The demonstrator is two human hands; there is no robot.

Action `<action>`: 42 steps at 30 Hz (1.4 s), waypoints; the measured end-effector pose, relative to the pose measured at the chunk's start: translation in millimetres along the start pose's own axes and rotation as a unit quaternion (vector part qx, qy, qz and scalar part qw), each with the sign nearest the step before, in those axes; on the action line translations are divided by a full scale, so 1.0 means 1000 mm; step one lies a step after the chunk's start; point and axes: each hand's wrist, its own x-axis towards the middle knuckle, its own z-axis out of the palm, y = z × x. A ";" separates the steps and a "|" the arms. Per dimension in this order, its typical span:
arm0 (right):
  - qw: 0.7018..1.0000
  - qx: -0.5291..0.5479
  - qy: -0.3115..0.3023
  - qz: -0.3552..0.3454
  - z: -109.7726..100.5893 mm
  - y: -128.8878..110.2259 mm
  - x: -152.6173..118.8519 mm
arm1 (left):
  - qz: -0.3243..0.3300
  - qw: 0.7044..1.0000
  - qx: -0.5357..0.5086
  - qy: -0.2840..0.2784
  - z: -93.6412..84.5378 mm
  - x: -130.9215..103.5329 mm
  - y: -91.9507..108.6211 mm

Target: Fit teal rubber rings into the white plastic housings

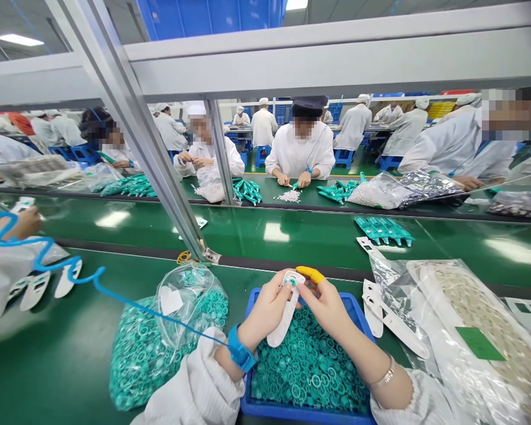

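Over a blue bin [253, 386] full of small teal plastic rings [310, 360], my left hand [265, 307] grips a long white plastic shell [284, 324]. The shell slants, its rounded end hanging down to the left. A teal piece [291, 282] sits in the opening at its upper end, under my left thumb. My right hand [325, 301], with a yellow cover on one finger, is closed on the right side of that upper end; its fingertips are partly hidden. On my left wrist is a blue strap [240, 349] with a coiled cord.
A clear bag of teal rings [146, 354] lies left of the bin. More white shells [392, 319] and a large bag of parts [473, 330] lie right. Beyond are a metal post [146, 136], a green belt with teal housings [383, 230], and co-workers.
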 end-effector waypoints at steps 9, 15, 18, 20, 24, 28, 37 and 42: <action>0.985 0.142 -0.057 0.083 0.005 -0.007 0.002 | 0.023 0.986 0.159 0.047 -0.004 -0.004 0.005; 0.978 0.176 -0.053 0.101 0.003 -0.008 0.003 | 0.015 0.990 0.129 0.056 -0.001 -0.005 0.001; 0.977 0.180 -0.046 0.102 0.003 -0.008 0.003 | 0.019 0.994 0.098 0.049 -0.001 -0.004 -0.003; 0.978 0.177 -0.037 0.103 0.004 -0.007 0.003 | 0.030 0.994 0.096 0.052 -0.001 -0.004 -0.005; 0.981 0.166 -0.021 0.100 0.004 -0.004 0.003 | 0.050 0.989 0.125 0.066 -0.002 -0.002 -0.005; 0.985 0.144 -0.024 0.091 0.004 -0.004 0.003 | 0.057 0.986 0.136 0.079 -0.002 -0.001 -0.006; 0.994 -0.007 -0.069 0.088 0.003 -0.001 0.001 | 0.047 0.978 0.136 0.149 -0.027 0.018 -0.002; 0.963 -0.173 -0.190 0.086 0.001 0.006 -0.003 | 0.012 0.958 0.187 0.216 -0.072 0.117 0.012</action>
